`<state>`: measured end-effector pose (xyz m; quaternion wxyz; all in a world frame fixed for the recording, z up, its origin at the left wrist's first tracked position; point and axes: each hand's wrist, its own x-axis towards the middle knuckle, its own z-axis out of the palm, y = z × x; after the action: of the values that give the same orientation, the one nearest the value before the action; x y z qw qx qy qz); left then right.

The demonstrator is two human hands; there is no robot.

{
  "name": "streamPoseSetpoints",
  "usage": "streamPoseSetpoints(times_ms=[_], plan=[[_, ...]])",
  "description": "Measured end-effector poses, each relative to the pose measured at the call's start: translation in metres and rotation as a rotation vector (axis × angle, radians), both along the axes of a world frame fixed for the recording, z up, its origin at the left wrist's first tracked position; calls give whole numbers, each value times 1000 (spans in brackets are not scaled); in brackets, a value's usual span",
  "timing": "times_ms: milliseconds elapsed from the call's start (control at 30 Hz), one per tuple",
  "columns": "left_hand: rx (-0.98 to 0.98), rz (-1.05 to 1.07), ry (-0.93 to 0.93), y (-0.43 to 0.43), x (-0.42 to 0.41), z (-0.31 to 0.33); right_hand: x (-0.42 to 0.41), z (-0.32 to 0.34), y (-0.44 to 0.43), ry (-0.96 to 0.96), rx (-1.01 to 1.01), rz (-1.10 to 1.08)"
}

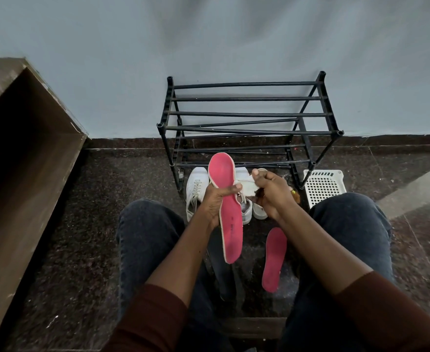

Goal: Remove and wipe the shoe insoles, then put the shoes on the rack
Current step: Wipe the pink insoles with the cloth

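Pink insole held up, white cloth in the other hand

Pink and edged in pale trim, one insole (226,207) stands nearly upright between the person's knees, toe end up, in front of the shoe rack (247,123). The left hand (215,201) grips it around the middle, fingers (235,188) wrapped over its edge. The right hand (272,193) is just beside it, its fingers clenched around a crumpled white cloth (247,188) that touches the insole's right edge.

A second pink insole (275,259) lies flat on the dark speckled floor (87,224), near the right knee and apart from the held one. Behind the hands two white sneakers sit side by side on the floor at the foot of the black rack: the left sneaker (195,191) shows its laces, and the right sneaker (249,207) is mostly hidden by the hands and insole. The rack's bars carry nothing.

A white perforated plastic basket (323,186) stands just right of the rack. A brown wooden cabinet (23,148) fills the left side against the pale blue wall (209,34).
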<state>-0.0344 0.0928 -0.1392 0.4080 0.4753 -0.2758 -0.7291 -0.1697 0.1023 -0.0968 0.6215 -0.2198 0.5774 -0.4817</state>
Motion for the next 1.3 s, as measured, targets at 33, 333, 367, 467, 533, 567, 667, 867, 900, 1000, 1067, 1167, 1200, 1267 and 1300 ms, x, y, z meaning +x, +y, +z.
streamPoseSetpoints(times_ms=[33,333,367,467,533,567,667,867,900,1000,1067,1167,1200,1267,1300], plan=[[4,-8,-17,-1,0,-2,-1,-2,-1,6,21,-10],[25,-24,21,-1,0,-6,0,0,2,47,-20,163],[20,-53,9,-1,0,-7,0,-1,0,50,3,113],[42,-138,-29,-1,0,-6,2,-1,-5,95,70,25],[80,-182,-2,-1,0,-5,5,-3,-6,129,75,-35],[105,-180,44,0,1,-5,5,-3,-6,142,62,-79],[191,-124,312,0,4,-5,4,1,-12,184,20,-212],[212,-75,536,0,4,-2,12,27,-7,956,-505,-114],[199,-61,534,0,3,-2,17,27,-4,1092,-684,10],[187,-43,531,0,4,-5,33,1,6,1418,-873,466],[181,-85,516,1,4,-6,40,-9,17,1432,-806,615],[176,-97,570,2,4,-9,38,-11,31,1340,-836,637],[179,-87,581,3,4,-10,35,-13,35,1331,-871,652],[199,-72,565,1,3,-10,29,-15,40,1366,-916,705],[222,-62,540,0,3,-10,27,-18,39,1409,-934,726]])
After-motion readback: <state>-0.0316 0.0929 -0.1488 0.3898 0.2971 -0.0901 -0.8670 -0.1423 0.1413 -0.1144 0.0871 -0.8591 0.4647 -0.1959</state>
